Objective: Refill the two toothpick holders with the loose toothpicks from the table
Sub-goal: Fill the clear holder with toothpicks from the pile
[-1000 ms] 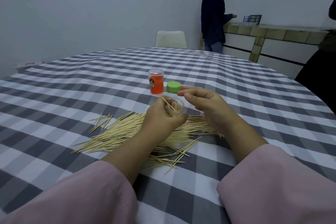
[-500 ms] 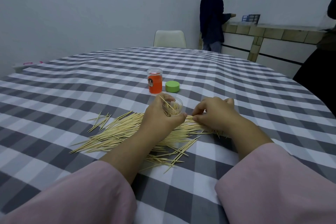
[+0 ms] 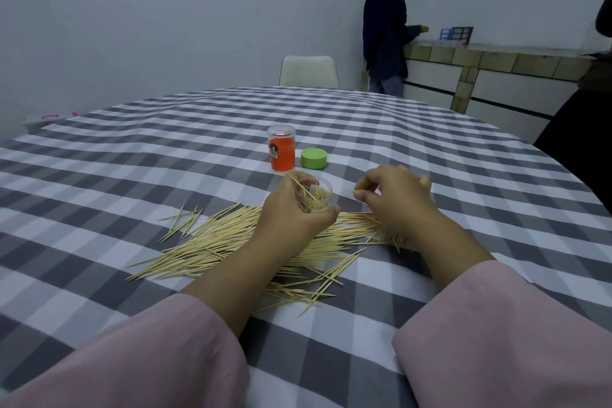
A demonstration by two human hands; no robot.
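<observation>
Half a second ago the right hand (image 3: pixel 394 199) lay on the pile; it has since lifted at 3 o'clock of the clear holder (image 3: pixel 313 194), fingers curled, pinching a toothpick (image 3: pixel 359 191) whose tip points toward the holder's open mouth. Nearest the camera, two pink sleeves (image 3: pixel 496 334) frame the checked bench (image 3: pixel 99 175). Loose toothpicks (image 3: pixel 215 235) fan across it under both forearms, mostly toward 9 o'clock. Above them the left hand (image 3: pixel 291 212) grips the clear holder, which is partly filled and tilted. Beyond, at 12 o'clock, stands the closed orange holder (image 3: pixel 281 152), a green lid (image 3: pixel 314 158) just beside it. Farther off, a white chair (image 3: pixel 309 71) and a person (image 3: pixel 385 30) at a counter.
</observation>
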